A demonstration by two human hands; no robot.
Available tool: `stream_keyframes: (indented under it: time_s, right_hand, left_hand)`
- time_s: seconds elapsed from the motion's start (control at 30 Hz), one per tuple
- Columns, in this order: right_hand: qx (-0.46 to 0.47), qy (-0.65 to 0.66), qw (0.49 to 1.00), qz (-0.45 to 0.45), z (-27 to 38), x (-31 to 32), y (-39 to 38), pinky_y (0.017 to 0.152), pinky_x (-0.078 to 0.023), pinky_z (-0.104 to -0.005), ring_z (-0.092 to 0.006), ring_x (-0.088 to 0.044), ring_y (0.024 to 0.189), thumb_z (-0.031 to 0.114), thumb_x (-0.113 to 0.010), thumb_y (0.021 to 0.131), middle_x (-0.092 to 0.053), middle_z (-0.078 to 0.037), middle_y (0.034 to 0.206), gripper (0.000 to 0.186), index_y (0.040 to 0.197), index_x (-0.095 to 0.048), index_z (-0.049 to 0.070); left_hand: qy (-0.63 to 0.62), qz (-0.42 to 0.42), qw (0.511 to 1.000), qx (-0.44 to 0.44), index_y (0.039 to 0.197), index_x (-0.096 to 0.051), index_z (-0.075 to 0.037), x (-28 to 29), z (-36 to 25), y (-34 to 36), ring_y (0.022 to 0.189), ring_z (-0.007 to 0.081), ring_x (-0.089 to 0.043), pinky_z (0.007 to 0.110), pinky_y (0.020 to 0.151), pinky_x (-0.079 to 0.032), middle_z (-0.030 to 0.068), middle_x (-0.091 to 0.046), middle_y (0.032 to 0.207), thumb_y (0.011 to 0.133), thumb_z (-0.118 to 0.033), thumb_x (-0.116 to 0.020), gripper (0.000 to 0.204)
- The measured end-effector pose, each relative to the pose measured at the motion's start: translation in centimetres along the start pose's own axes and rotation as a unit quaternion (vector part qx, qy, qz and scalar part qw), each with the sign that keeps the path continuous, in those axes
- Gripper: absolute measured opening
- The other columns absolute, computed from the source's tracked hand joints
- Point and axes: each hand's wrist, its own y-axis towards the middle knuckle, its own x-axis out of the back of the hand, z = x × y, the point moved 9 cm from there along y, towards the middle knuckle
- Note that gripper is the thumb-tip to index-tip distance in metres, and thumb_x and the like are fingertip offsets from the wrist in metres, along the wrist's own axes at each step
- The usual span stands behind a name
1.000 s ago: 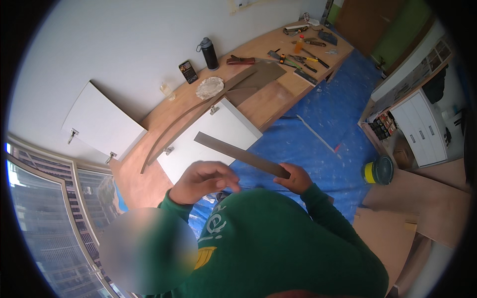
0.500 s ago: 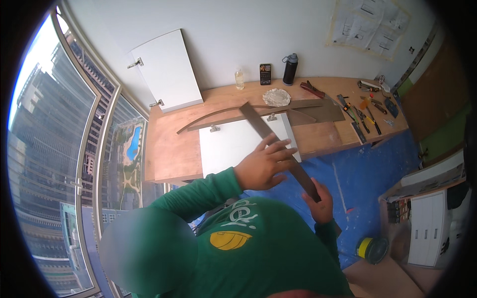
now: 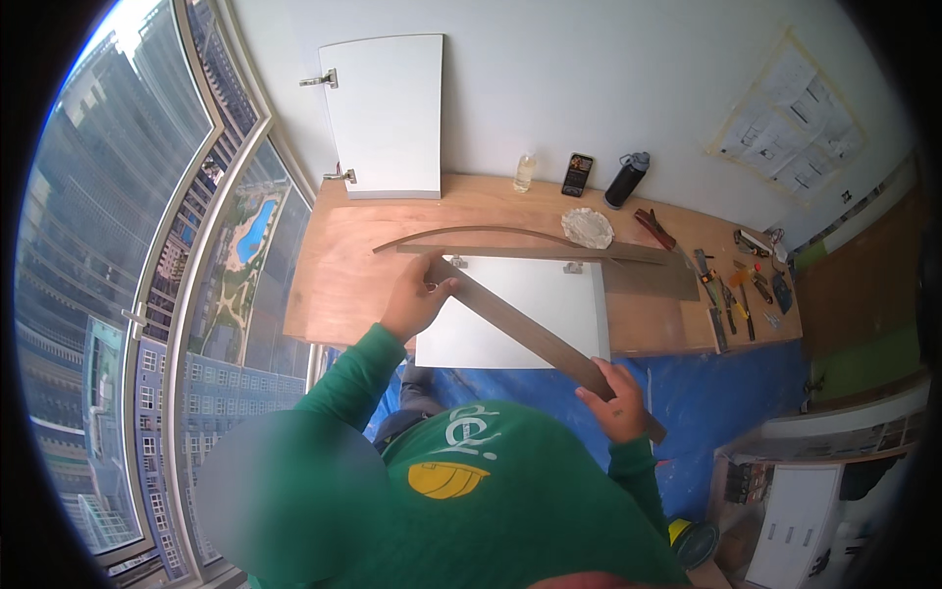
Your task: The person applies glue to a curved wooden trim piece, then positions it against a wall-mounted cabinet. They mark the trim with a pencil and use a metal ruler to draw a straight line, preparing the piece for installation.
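Between my hands stretches a flat brown wood-grain strip, slanting from upper left to lower right. My left hand grips its upper-left end, with the thumb along the face. Closer to the other end, my right hand has its fingers and thumb around the strip, and a short tail sticks out past the hand. Beneath the strip a white cabinet door lies on the wooden table; its hinges show along the far edge. Just behind that door rest a curved thin brown strip and brown sheet material.
Another white door with hinges leans on the wall. A clear bottle, phone, dark flask and crumpled whitish bundle stand or lie toward the back. Several hand tools occupy the right end. Blue sheeting covers the floor.
My left hand has shifted from the strip's middle to its upper-left end. The strip now lies at a shallower slant. My view has also moved.
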Motion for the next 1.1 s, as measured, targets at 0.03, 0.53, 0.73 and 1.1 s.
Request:
stream_keyframes:
  time_s: [0.03,0.53,0.73,1.1]
  right_hand:
    - [0.005,-0.02,1.0,0.009,0.8,-1.0,1.6,0.084,-0.053,-0.0429,-0.0346,-0.064,0.094,0.015,-0.089,0.076,-0.066,-0.015,0.102,0.06,0.131,-0.068,0.005]
    - [0.094,-0.314,0.941,-0.081,9.9,-2.9,28.3,0.089,-0.048,-0.0488,-0.0378,-0.061,0.1,0.021,-0.085,0.078,-0.063,-0.015,0.105,0.062,0.135,-0.064,0.008]
    - [0.184,-0.38,0.905,-0.06,15.9,-4.6,42.9,0.09,-0.045,-0.0464,-0.0324,-0.06,0.101,0.025,-0.079,0.086,-0.058,-0.013,0.104,0.06,0.142,-0.06,0.012]
    - [0.053,-0.499,0.862,-0.073,13.5,-5.2,58.2,0.094,-0.047,-0.049,-0.0312,-0.064,0.108,0.028,-0.078,0.09,-0.062,-0.011,0.108,0.052,0.138,-0.061,0.021]
  left_hand:
    - [-0.058,-0.001,0.996,0.061,0.137,-0.061,0.001,1.2,2.4,0.7,0.116,0.0304,-0.066,0.039,0.101,-0.053,0.0198,-0.068,0.128,0.092,-0.016,-0.078,0.051]
    - [-0.4,-0.18,0.899,0.005,0.121,-0.065,0.003,31.5,13.7,31.1,0.089,0.0136,-0.069,0.03,0.077,-0.059,0.006,-0.072,0.104,0.097,-0.006,-0.072,0.027]
    - [-0.273,-0.287,0.918,-0.031,0.119,-0.075,-0.001,40.0,16.4,43.7,0.089,0.0123,-0.067,0.027,0.078,-0.053,0.0046,-0.075,0.102,0.09,-0.012,-0.081,0.031]
    - [-0.141,-0.338,0.93,-0.022,0.104,-0.078,-0.003,40.6,19.1,51.5,0.088,0.0144,-0.067,0.031,0.082,-0.055,0.006,-0.075,0.099,0.089,-0.016,-0.082,0.021]
